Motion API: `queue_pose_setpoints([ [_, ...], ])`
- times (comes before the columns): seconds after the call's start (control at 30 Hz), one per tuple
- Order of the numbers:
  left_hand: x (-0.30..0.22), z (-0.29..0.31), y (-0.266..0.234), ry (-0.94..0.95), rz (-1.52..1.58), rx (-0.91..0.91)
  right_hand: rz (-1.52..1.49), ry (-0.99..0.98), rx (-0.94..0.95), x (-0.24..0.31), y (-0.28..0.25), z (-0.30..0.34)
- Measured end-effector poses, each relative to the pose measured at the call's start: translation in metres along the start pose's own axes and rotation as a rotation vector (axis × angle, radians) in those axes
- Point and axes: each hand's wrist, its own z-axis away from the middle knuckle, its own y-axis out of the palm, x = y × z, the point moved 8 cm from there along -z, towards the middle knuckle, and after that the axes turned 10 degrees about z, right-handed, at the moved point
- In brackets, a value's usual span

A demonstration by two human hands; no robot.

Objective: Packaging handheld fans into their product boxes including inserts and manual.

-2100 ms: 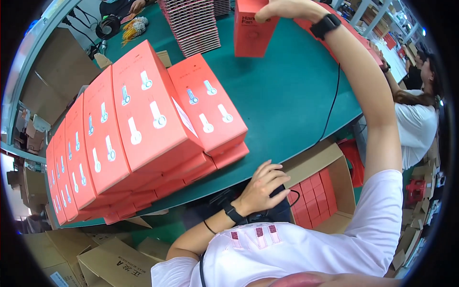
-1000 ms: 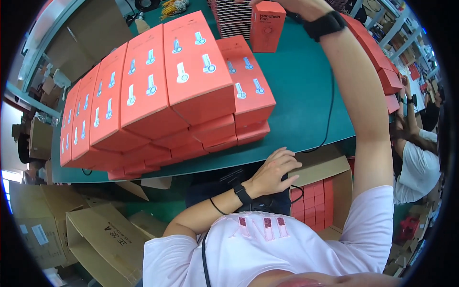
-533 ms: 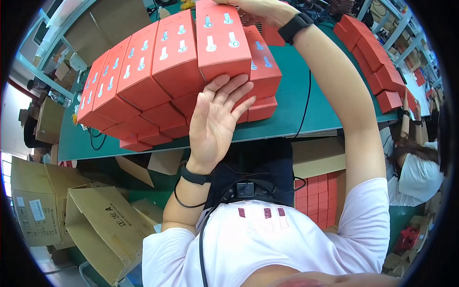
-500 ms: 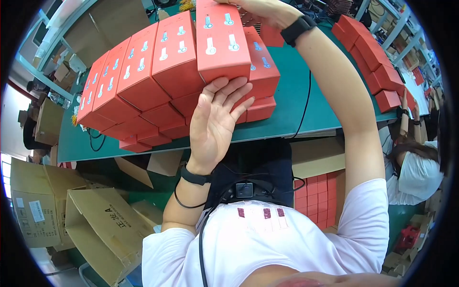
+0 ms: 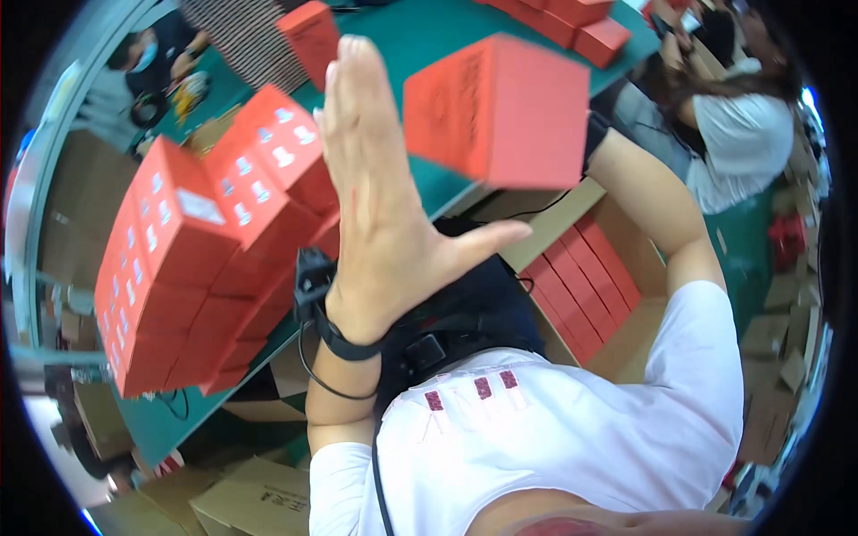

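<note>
My left hand (image 5: pixel 380 205) is stretched out flat, thumb spread away from the fingers, with nothing in it. It is raised in front of the green table (image 5: pixel 147 429), between the stacked red boxes and the box on my right. A large red box (image 5: pixel 541 116), slightly blurred, is held up at the table's near edge by my right hand. That hand is hidden behind the box; only the dark wristband and my right forearm (image 5: pixel 657 179) show. Below the box, an open brown carton (image 5: pixel 621 364) holds several red boxes (image 5: pixel 585 286) in rows.
Red boxes (image 5: pixel 165 201) with printed pictures are stacked on the table at left. Another red box (image 5: pixel 313 40) stands farther back beside a striped stack (image 5: pixel 246 49). At right sits a person in white (image 5: pixel 746 134). Opened cartons (image 5: pixel 255 500) lie at lower left.
The view has swung to the right. My right hand has left the top of the stack, bringing a red box over toward the carton. My left hand has come off the box front, fingers extended.
</note>
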Motion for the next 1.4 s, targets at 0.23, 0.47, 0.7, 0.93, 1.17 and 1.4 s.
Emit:
queue_pose_setpoints([
  [0.23,0.027,-0.021,0.084,-0.013,0.574,0.143,0.097,0.090,-0.219,-0.011,-0.017,0.070],
  [0.47,0.044,-0.010,0.109,-0.096,0.155,-0.022,1.214,-0.068,-0.582,0.128,-0.002,0.097],
  [0.7,0.048,-0.008,0.130,-0.111,0.174,-0.087,1.208,0.273,-0.460,0.092,0.015,0.094],
  [0.93,0.037,-0.013,0.148,-0.042,0.098,-0.024,1.289,0.293,-0.412,0.098,0.003,0.106],
  [1.17,0.021,-0.015,0.177,0.056,0.093,0.191,1.191,0.679,-0.313,0.083,-0.010,0.129],
  [1.4,0.019,-0.017,0.187,0.081,0.112,0.287,1.025,0.476,-0.374,0.064,-0.018,0.147],
])
